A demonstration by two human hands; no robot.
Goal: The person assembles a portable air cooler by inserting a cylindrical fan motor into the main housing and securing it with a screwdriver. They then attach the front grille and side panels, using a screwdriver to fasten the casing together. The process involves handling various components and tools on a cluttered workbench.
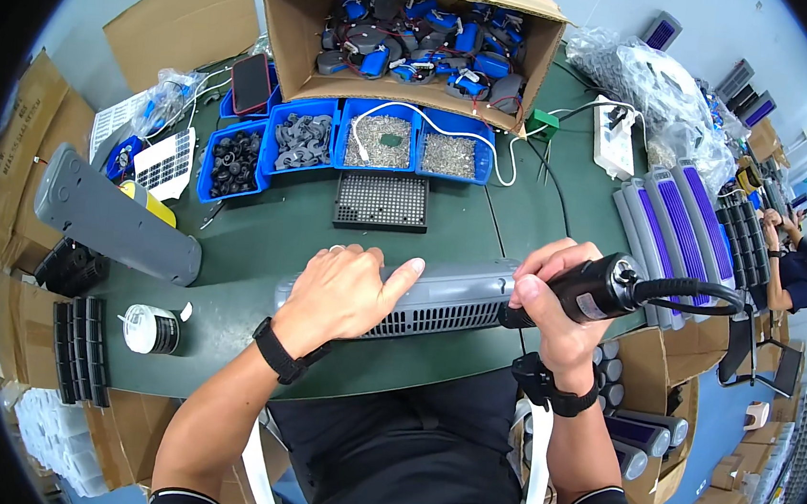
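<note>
A long grey plastic housing (453,290) with a slotted vent along its near side lies across the green table in front of me. My left hand (347,290) is wrapped over its left part, fingers on the far side and thumb stretched along the top. In my right hand (562,309) is a black corded electric screwdriver (595,290), held nearly level at the housing's right end. Its tip is hidden behind my fingers, so I cannot tell if it touches a screw. A black perforated tray (382,202) sits beyond the housing.
Blue bins of screws (448,157) and plastic parts (236,162) line the back, before a carton of blue battery packs (292,45). Another grey housing (119,217) stands left, near a white tub (149,330). Purple-grey units (679,223) and a power strip (613,141) lie right; a person (801,258) works beyond.
</note>
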